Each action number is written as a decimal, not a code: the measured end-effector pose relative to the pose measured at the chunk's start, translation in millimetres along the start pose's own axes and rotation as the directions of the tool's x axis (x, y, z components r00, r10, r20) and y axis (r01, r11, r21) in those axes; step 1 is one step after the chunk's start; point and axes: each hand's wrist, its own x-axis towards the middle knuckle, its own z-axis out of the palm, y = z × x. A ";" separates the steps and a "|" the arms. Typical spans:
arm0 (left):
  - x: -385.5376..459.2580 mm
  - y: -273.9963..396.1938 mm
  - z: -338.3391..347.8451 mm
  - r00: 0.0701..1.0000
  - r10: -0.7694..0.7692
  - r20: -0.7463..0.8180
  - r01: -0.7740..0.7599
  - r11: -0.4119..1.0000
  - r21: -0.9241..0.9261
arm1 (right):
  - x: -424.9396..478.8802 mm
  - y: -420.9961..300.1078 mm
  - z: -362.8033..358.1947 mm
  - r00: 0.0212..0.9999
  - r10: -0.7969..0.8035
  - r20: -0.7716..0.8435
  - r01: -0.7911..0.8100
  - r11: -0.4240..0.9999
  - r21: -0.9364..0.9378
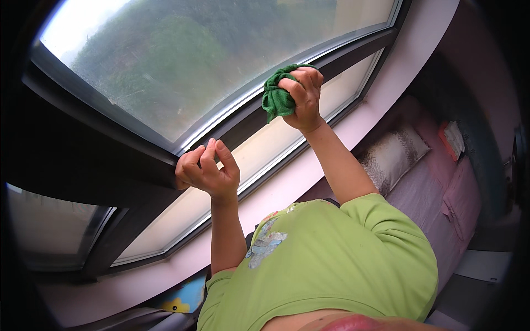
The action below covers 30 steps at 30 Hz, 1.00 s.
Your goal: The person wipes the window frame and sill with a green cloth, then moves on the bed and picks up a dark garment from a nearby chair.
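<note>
Bunched in my right hand is a green cloth, its folds hanging out past the curled fingers. That hand and the cloth are over the dark horizontal bar of the window frame, beside the lower edge of the large windowpane. My left hand is at the pane's lower corner, where the bar meets a wide dark upright. Its fingers are bent, with the little-finger side against the upright. Whether it grips the frame's edge cannot be told.
Below the bar are lower panes and a pale pink sill. To the right stands a bed with a patterned pillow and a tissue pack. A blue board with a yellow flower is at lower left.
</note>
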 end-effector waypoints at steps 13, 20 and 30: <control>20.7 5.3 -4.0 0.997 -0.019 0.080 0.015 0.999 0.046 | -2.1 17.8 -12.2 0.959 0.283 -0.008 -0.283 0.959 -0.020; 11.6 -4.7 8.4 0.999 0.026 -0.042 -0.025 1.000 0.012 | -3.3 26.7 -12.9 0.978 0.206 0.033 -0.202 0.973 -0.112; 8.1 -10.1 13.2 0.990 0.069 -0.121 -0.068 0.998 0.007 | -0.5 88.6 -29.6 0.968 0.251 0.003 -0.248 0.958 -0.146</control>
